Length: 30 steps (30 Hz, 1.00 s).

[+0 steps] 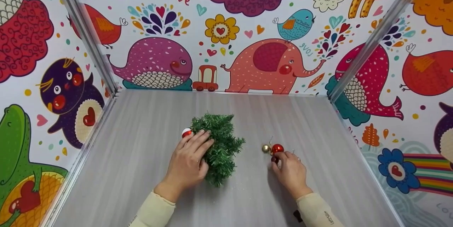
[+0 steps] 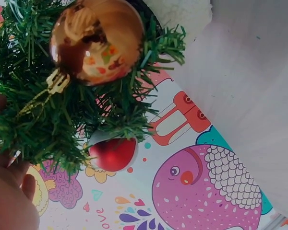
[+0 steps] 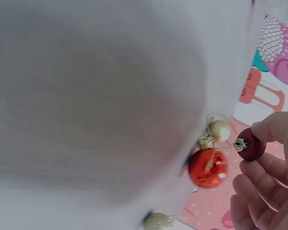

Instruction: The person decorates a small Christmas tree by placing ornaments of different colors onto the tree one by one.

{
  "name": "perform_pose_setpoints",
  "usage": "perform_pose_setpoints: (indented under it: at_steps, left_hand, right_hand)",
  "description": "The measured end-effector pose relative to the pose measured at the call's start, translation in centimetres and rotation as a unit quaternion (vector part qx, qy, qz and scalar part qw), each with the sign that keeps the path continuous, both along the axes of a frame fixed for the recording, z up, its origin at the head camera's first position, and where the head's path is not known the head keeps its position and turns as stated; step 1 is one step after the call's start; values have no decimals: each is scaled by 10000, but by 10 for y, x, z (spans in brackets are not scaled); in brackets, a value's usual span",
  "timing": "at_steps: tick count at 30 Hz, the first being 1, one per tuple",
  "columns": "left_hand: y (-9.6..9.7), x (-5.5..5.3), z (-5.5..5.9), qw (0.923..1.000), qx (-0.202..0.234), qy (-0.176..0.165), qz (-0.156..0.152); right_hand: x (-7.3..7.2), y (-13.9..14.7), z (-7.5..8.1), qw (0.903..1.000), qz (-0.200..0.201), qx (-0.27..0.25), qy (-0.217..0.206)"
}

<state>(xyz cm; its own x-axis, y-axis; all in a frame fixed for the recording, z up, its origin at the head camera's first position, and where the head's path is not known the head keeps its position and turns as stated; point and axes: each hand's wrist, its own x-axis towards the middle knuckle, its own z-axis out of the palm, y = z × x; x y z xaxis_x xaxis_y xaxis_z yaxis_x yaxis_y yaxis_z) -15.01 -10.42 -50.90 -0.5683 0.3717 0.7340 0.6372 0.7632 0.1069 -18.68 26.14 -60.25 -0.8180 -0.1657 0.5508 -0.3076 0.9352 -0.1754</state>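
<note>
A small green Christmas tree point(image 1: 219, 149) stands at the middle of the table. My left hand point(image 1: 189, 156) rests on its left side, fingers stretched along the branches; foliage hides some fingertips in the left wrist view. A red-and-white bauble point(image 1: 187, 132) shows beyond those fingertips. On the tree, the left wrist view shows a shiny copper-gold bauble point(image 2: 98, 40) with a gold cap and loop. To the right, my right hand point(image 1: 292, 172) pinches a small dark red glittery bauble point(image 3: 252, 145) between thumb and fingers. Close by are a shiny red bauble point(image 1: 277, 148) and a gold bauble point(image 1: 265, 148).
Another gold bauble point(image 3: 157, 221) lies at the bottom of the right wrist view. The grey table point(image 1: 148, 121) is bordered by cartoon-printed walls point(image 1: 212, 53) with metal posts point(image 1: 88, 36) at the corners. Near the right sleeve lies a small black object point(image 1: 298, 215).
</note>
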Motion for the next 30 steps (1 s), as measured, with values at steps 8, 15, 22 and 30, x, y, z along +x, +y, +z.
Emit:
perform_pose_setpoints:
  at_steps: [8,15,22,30]
  left_hand:
    - [0,1,1,9999,27,-85,-48]
    - [0,2,2,9999,22,-102,-41]
    - [1,2,2,9999,38,-76,-63]
    - [1,2,2,10000,9,-52,-61]
  right_hand:
    - [3,-11,15,9998,187,-38,-43]
    - [6,-23,26,9992,339,-217,65]
    - [11,-35,40,9961,713,-497,115]
    - [19,-50,60,9903,1077,-859,-182]
